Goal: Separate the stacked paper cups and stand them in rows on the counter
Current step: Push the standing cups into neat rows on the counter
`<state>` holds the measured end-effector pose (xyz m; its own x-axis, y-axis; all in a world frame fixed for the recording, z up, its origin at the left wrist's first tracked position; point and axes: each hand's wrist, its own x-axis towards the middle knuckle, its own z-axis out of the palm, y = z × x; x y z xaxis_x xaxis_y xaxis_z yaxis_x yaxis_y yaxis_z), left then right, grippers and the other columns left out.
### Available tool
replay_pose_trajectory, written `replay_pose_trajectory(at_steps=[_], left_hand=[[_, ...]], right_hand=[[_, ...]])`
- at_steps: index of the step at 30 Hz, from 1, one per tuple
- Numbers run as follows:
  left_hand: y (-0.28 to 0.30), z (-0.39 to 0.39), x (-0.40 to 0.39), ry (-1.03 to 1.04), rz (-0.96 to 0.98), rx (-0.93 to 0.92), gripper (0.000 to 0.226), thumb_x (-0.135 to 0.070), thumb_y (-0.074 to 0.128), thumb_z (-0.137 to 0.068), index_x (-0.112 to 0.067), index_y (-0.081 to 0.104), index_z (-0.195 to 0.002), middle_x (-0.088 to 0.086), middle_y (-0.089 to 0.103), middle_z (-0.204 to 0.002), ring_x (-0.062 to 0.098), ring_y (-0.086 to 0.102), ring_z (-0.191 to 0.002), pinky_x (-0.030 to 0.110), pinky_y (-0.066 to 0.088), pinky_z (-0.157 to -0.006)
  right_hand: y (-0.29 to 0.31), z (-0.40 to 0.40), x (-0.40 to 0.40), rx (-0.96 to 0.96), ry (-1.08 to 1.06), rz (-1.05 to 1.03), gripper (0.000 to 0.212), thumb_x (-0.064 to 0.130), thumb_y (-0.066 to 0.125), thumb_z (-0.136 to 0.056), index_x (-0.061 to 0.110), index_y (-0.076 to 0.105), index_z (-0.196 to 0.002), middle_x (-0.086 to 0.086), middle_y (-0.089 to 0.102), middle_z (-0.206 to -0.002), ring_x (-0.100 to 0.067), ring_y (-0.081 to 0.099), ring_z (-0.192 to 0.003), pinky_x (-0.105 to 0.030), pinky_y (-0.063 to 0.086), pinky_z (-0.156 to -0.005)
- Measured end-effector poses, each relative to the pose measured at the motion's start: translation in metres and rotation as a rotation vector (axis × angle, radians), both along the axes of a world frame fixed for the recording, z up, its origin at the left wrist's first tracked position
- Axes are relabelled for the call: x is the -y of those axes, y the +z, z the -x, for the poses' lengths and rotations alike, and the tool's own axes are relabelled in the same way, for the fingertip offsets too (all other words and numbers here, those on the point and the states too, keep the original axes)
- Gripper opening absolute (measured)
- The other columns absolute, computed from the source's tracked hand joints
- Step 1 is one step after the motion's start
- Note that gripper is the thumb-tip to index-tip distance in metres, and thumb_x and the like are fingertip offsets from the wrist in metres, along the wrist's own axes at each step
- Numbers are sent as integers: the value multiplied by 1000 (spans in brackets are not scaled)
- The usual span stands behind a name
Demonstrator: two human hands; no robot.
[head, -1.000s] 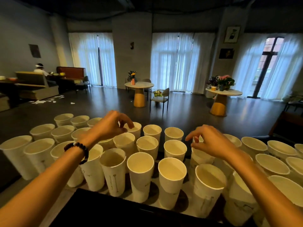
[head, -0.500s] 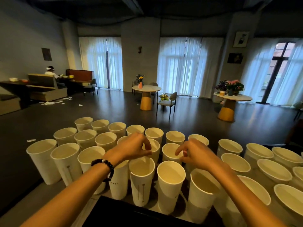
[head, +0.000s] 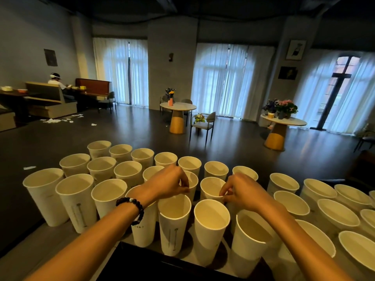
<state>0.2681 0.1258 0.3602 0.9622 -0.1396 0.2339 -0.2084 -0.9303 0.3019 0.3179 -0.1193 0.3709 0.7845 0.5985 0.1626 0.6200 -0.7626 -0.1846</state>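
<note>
Dim café room with curtained arched windows lies behind the counter (head: 40,238), where white paper cups (head: 110,197) stand upright in rows, mouths up, each one seen from above holding nothing. Near the counter's middle, the left hand (head: 168,183), a beaded bracelet (head: 133,209) on its wrist, has curled fingertips at the rim of a second-row cup (head: 191,179). Just beside it, the right hand (head: 242,190) pinches the near rim of the neighbouring cup (head: 212,186).
</note>
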Motion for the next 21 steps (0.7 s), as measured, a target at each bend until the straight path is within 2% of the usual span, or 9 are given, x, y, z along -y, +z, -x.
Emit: replay_pose_trajectory(at_steps=[10,14,17,21], left_hand=[[0,2,5,-15,2,18,22,-35,72,-90,-20,78,-106,-2,75,-106,5,61,-71,11,45,-60],[11,10,0,-9,28,31,23,-39,72,-89,-22,78,-103,-6,74,-101,6,63,-72,13,50,-60],[33,22,-35,56,61,95,20,-36,72,-89,-23,78,-102,-9,70,-97,7,62,-77,18,53,-63],[53,45,-99,204,49,146,14,-27,73,-90,-21,77,-102,-9,67,-95,4,60,-77,17,53,-65]], right_hand=[[0,0,4,-17,-14,-1,13,30,73,-86,30,77,-99,12,65,-90,-10,64,-72,-14,55,-66],[5,-1,8,-29,1,37,21,19,68,-89,32,75,-103,9,68,-97,-11,65,-73,-17,57,-67],[17,1,5,-17,4,18,24,15,68,-89,35,75,-101,10,65,-95,-14,64,-77,-22,59,-71],[34,2,-18,-19,21,-3,24,15,74,-84,35,74,-99,9,63,-85,-15,61,-75,-24,57,-70]])
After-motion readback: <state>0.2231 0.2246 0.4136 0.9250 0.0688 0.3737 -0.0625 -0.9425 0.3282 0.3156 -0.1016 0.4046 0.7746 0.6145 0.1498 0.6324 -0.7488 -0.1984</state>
